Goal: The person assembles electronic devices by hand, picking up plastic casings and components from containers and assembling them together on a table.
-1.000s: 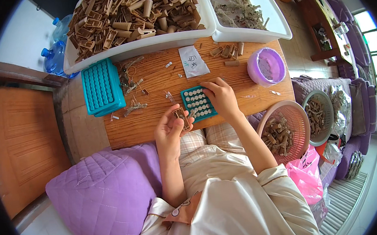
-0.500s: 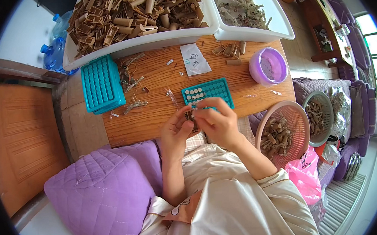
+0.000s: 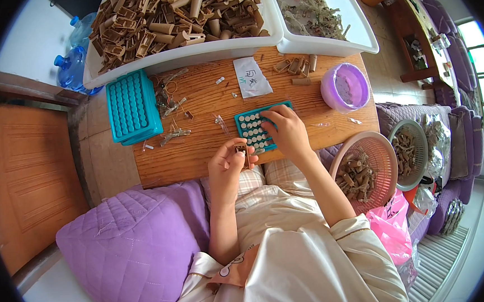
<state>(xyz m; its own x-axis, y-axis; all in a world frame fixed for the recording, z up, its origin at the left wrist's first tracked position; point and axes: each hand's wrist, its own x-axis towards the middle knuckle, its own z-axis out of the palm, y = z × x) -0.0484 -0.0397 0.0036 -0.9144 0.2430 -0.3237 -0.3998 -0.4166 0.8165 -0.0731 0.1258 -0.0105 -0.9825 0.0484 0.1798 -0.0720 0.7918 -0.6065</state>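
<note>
My right hand point(image 3: 287, 134) rests on a small teal tray point(image 3: 254, 127) with rows of round white-filled holes, fingertips pressing on its right part. Whether it holds anything is hidden. Just below and left of the tray, at the near edge of the wooden board point(image 3: 197, 154), my left hand point(image 3: 227, 166) pinches a small brown piece point(image 3: 241, 149) between thumb and fingers. Both forearms come up from my lap.
A stack of larger teal trays point(image 3: 132, 105) lies at the board's left. Two white bins sit behind: one with tan tubes point(image 3: 176, 15), one with thin scraps point(image 3: 316, 11). A purple bowl point(image 3: 345, 86), pink basket point(image 3: 361, 170) and purple cushion point(image 3: 125, 249) surround me.
Half a second ago both hands met over the brown piece at the board's edge. My right hand has since gone back up onto the small teal tray; the left stays low.
</note>
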